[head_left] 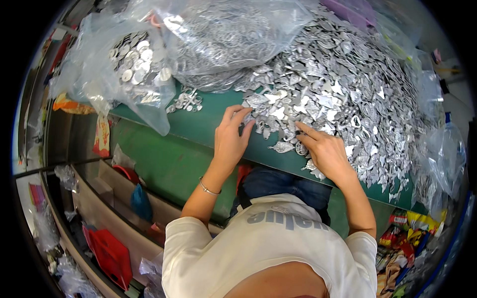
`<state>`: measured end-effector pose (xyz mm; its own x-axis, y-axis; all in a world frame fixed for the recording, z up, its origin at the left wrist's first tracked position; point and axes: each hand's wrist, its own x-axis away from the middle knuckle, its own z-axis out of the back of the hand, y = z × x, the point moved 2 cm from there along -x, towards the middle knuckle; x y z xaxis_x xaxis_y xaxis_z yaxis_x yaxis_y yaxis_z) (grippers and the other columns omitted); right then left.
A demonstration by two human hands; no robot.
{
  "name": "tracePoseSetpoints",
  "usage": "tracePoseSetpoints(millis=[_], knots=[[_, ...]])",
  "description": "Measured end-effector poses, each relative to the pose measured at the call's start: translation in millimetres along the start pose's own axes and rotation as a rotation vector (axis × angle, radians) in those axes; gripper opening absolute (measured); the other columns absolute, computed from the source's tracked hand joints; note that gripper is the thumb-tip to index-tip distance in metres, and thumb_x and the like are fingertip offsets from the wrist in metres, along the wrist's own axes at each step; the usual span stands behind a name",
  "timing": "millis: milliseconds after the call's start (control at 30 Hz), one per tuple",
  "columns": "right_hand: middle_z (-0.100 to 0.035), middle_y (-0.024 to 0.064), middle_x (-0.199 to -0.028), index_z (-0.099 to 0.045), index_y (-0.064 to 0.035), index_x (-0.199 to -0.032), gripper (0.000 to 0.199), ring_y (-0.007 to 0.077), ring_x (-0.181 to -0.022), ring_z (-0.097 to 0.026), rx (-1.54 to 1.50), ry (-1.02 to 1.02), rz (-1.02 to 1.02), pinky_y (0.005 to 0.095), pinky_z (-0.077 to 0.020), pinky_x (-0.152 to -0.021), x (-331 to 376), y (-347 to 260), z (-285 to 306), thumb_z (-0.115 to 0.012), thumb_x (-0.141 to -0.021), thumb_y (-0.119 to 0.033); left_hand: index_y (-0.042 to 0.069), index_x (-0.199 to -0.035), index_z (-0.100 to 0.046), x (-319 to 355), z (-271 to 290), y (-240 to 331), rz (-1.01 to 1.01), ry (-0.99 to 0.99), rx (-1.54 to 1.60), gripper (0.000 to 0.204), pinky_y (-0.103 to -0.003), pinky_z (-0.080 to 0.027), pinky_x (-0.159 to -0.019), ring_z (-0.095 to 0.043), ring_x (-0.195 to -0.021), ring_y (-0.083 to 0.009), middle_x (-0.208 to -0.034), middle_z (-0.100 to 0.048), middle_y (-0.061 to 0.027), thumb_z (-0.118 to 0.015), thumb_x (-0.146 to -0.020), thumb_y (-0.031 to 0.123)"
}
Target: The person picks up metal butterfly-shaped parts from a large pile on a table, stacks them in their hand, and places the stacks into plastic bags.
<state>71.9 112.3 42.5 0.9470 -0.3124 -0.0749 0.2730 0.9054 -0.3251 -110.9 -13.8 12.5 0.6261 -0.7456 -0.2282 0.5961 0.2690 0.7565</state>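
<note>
A wide heap of small silver metal charms (343, 94) covers much of the green tabletop (194, 124). At its near left edge, my left hand (230, 133) touches the charms with its index finger. The thumb is apart from the finger, and nothing shows between them. My right hand (325, 153) rests over the near side of the heap, its index and middle fingers stretched onto the pieces. No piece is visibly gripped there. Just left of those fingertips, a leaf-shaped openwork charm (282, 147) lies close to the table edge.
A clear bag of round silver discs (134, 62) stands at the far left, beside a larger plastic bag of metal pieces (218, 44). Between it and my left hand lies a small group of ring-like pieces (188, 101). Open drawers (119, 213) are at lower left; colourful packets (415, 226) at lower right.
</note>
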Motion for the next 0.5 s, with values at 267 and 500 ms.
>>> tracePoseSetpoints(millis=[267,500], knots=[[-0.062,0.0137,-0.091,-0.061,-0.0007,-0.095,0.02,0.0267,-0.078,-0.063,-0.359,0.538,-0.354,0.0291,-0.0482,-0.069,51,39,19,-0.053,-0.078,0.004,0.009,-0.104,-0.06,0,-37,37,-0.163,-0.227,0.035,0.032,-0.027,-0.039,-0.048,-0.045,-0.049,-0.0152,-0.101,-0.055,-0.0049,-0.068,-0.073,0.01],[-0.045,0.0094,-0.127,-0.05,-0.0055,-0.116,0.038,0.0279,-0.064,-0.062,0.051,0.373,-0.541,0.0354,-0.0488,-0.052,32,28,5,-0.057,-0.079,-0.012,0.015,-0.111,-0.057,-21,-79,60,-0.417,-0.357,-0.161,0.038,-0.031,-0.047,-0.051,-0.058,-0.054,-0.0225,-0.127,-0.047,-0.0045,-0.067,-0.074,0.021]])
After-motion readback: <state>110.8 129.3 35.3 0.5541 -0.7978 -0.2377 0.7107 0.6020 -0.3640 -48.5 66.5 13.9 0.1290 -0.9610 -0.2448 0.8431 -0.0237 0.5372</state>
